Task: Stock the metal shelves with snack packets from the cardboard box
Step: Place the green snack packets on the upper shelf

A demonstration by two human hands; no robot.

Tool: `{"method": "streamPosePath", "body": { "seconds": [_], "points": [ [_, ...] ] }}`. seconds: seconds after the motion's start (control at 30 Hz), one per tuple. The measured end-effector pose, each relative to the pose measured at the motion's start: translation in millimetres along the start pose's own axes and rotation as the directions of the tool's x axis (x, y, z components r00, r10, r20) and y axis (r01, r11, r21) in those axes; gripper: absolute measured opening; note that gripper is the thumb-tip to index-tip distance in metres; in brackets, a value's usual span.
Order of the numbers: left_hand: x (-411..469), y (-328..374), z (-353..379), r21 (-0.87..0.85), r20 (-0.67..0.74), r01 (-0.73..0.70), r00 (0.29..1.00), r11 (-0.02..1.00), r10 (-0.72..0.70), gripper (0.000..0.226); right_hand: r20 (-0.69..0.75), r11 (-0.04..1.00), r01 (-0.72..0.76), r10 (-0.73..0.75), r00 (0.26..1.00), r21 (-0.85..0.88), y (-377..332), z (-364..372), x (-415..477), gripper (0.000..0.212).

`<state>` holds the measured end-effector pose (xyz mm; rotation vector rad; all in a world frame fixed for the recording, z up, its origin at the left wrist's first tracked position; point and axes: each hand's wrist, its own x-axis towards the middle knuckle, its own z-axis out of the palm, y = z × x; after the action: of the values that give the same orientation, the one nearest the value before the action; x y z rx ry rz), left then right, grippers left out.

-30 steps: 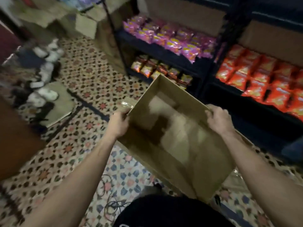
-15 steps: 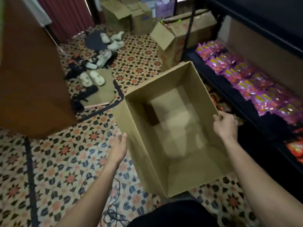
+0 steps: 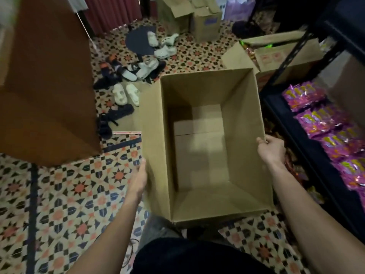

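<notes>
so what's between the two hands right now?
Head view: just the empty cardboard box. Left hand presses its left wall; right hand grips its right rim.

Two bare forearms, uncovered right to the frame edge. Left hand and right hand bare too. Black fabric top just below the open brown cardboard box. Grey cloth patch, blurred, below the box's near left corner.
</notes>
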<state>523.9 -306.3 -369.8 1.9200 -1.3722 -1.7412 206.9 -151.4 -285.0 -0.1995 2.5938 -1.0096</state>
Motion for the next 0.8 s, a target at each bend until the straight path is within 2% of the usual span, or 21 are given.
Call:
{"method": "streamPosePath", "body": {
  "seconds": [0.17, 0.37, 0.53, 0.6, 0.73, 0.8],
  "points": [
    [74.0, 87.0, -41.9, -0.01, -0.254, -0.13, 0.959, 0.991, 0.123, 0.038, 0.017, 0.994, -0.09, 0.089, 0.996, 0.068, -55.0, 61.0, 51.6, 0.026],
    [174.0, 234.6, -95.2, 0.191, -0.328, -0.313, 0.873, 0.93, 0.361, 0.024, -0.024, 0.965, -0.192, 0.2, 0.98, 0.181, -134.4, 153.7, 112.5, 0.024],
    [227.0, 335.0, -116.4, 0.356, -0.224, -0.482, 0.787, 0.8, 0.574, 0.016, 0.0, 0.923, -0.305, 0.314, 0.95, 0.236, -190.2, 221.5, 161.7, 0.029],
    [240.8, 366.9, -116.7, 0.392, -0.13, -0.531, 0.776, 0.751, 0.617, 0.019, -0.006, 0.914, -0.317, 0.329, 0.944, 0.253, -212.3, 237.0, 169.9, 0.027],
    [267.8, 405.7, -95.2, 0.228, 0.156, -0.57, 0.822, 0.79, 0.548, 0.044, 0.036, 0.909, -0.335, 0.337, 0.941, 0.25, -248.8, 260.5, 193.6, 0.021],
    [297.2, 415.3, -75.5, 0.252, 0.294, -0.578, 0.81, 0.776, 0.508, 0.04, 0.028, 0.91, -0.348, 0.351, 0.936, 0.225, -260.0, 271.5, 211.1, 0.02]
  ]
}}
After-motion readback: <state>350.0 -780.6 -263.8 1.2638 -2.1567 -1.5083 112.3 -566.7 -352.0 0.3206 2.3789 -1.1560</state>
